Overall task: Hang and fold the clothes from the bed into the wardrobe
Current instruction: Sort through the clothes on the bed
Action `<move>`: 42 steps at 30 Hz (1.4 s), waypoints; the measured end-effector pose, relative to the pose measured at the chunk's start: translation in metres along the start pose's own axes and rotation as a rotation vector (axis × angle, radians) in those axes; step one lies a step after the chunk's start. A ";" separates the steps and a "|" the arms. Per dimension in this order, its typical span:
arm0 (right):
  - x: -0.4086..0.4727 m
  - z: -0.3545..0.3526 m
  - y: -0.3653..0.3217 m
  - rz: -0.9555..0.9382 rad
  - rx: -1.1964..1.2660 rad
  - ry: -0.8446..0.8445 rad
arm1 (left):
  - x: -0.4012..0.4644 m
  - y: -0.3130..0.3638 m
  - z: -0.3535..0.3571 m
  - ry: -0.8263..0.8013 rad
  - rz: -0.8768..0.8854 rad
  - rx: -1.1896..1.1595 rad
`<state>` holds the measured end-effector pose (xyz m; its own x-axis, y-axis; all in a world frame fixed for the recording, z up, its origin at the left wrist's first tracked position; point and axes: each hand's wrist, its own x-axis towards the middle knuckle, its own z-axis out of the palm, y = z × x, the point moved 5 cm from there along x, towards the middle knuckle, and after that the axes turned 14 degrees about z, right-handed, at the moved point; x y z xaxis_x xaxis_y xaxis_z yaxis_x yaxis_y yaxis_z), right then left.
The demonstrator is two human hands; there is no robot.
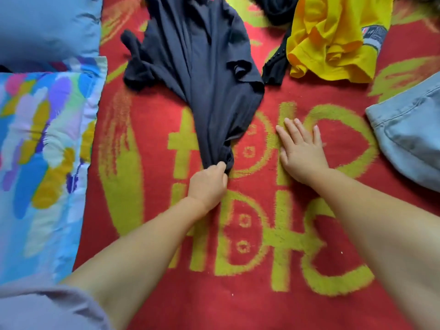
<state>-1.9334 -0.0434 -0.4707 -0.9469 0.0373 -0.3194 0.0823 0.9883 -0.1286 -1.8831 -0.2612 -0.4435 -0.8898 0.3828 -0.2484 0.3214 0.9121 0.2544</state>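
Observation:
A dark navy garment [202, 67] lies bunched on the red and yellow-green blanket [262, 294], stretching from the top of the view toward me. My left hand [208, 184] grips its near end in a fist. My right hand [301, 150] lies flat on the blanket just right of that garment, fingers straight and spread, holding nothing. A crumpled yellow shirt [333, 36] sits at the upper right, partly over a black garment [276, 65]. Light blue denim [409, 132] lies at the right edge.
A blue pillow [47, 25] and a multicoloured pillow [40, 151] border the blanket on the left. More dark cloth [273, 5] shows at the top edge. My lilac sleeve [42, 306] fills the bottom left corner.

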 end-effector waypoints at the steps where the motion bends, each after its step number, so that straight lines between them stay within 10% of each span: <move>1: -0.013 -0.006 -0.003 -0.015 -0.024 -0.073 | -0.014 0.012 -0.003 -0.051 0.025 0.001; 10: -0.150 -0.178 -0.088 -0.302 0.314 -0.220 | -0.100 0.145 -0.223 0.404 0.430 -0.049; 17: -0.183 -0.422 -0.123 -0.300 0.629 -0.052 | -0.130 0.151 -0.400 0.847 0.291 -0.498; 23: -0.234 -0.555 -0.136 -0.319 0.955 0.047 | -0.126 0.164 -0.462 0.532 0.329 -1.059; 33: -0.287 -0.656 -0.060 -0.099 1.319 0.156 | -0.135 0.223 -0.533 0.533 0.532 -1.045; 37: -0.299 -0.653 -0.066 -0.176 1.124 -0.013 | -0.138 0.286 -0.569 0.423 0.657 -1.173; 42: -0.310 -0.682 -0.043 -0.283 1.214 0.165 | -0.138 0.300 -0.581 0.424 0.665 -1.118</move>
<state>-1.8556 0.0038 0.2739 -0.9983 -0.0492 -0.0298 0.0197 0.1942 -0.9808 -1.8524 -0.1254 0.2104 -0.7669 0.4396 0.4676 0.4727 -0.1058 0.8748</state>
